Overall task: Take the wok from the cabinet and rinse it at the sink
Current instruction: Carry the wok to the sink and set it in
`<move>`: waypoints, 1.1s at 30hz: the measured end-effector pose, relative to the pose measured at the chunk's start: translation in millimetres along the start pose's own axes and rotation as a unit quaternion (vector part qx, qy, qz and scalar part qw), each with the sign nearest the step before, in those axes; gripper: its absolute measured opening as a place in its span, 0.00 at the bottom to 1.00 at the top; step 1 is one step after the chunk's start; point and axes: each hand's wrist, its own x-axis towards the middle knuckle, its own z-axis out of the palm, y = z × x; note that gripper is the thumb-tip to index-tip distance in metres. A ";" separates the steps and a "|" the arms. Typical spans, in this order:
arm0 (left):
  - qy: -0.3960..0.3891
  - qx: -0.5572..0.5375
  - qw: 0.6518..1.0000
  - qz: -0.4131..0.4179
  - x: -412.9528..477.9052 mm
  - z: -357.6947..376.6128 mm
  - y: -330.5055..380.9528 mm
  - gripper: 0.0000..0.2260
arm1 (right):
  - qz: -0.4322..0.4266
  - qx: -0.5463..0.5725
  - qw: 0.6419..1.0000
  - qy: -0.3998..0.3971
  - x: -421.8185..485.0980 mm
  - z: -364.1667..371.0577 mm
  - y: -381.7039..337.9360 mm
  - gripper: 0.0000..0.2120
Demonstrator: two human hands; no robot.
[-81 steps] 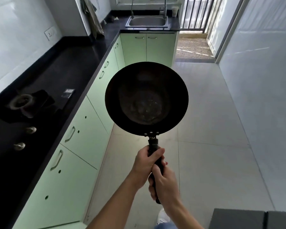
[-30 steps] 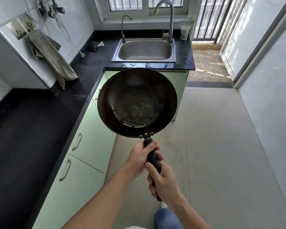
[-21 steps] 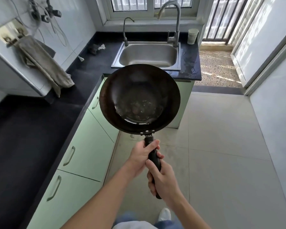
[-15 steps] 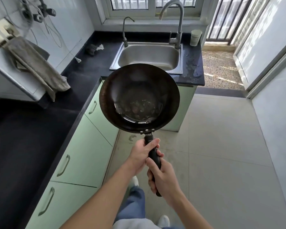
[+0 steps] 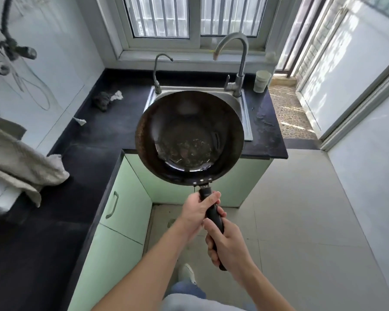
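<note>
A round dark wok (image 5: 189,138) with dried residue on its bottom hangs in the air in front of me, covering most of the steel sink (image 5: 246,117). Both hands grip its black handle. My left hand (image 5: 197,212) holds the handle close to the bowl, and my right hand (image 5: 227,245) holds it lower, nearer the end. The tall curved tap (image 5: 236,61) rises at the sink's back right, and a thinner small tap (image 5: 157,72) stands at its back left. The basin inside is hidden by the wok.
A black counter (image 5: 94,140) runs along the left and turns under the window, above pale green cabinets (image 5: 124,212). A pale cup (image 5: 262,80) stands right of the tap. A scrubber (image 5: 103,101) lies on the counter, and a grey towel (image 5: 16,162) hangs at left. Tiled floor (image 5: 301,209) lies to the right.
I have walked closer to the sink with the wok held out in both hands. The wok now overlaps the basin, where before it hung short of the counter.
</note>
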 end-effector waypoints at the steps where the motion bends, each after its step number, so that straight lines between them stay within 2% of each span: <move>1: -0.004 0.008 1.000 0.001 9.0 -3.0 9.8 0.07 | -0.002 -0.001 1.000 0.005 11.6 3.2 -5.6 0.14; 10: -0.033 0.006 0.999 0.000 87.5 -15.9 54.4 0.05 | -0.005 0.015 0.999 0.029 91.6 12.5 -35.2 0.14; 15: -0.021 0.012 0.999 -0.025 126.1 -13.1 60.8 0.06 | 0.005 0.016 0.999 0.036 128.4 1.2 -40.9 0.15; 24: 0.038 -0.008 0.997 -0.067 216.2 2.8 71.7 0.05 | 0.032 -0.006 0.999 -0.005 216.9 -41.8 -54.3 0.15; 33: 0.093 -0.012 0.990 -0.101 284.1 10.9 80.1 0.05 | 0.063 -0.006 0.998 -0.013 286.7 -62.3 -57.9 0.14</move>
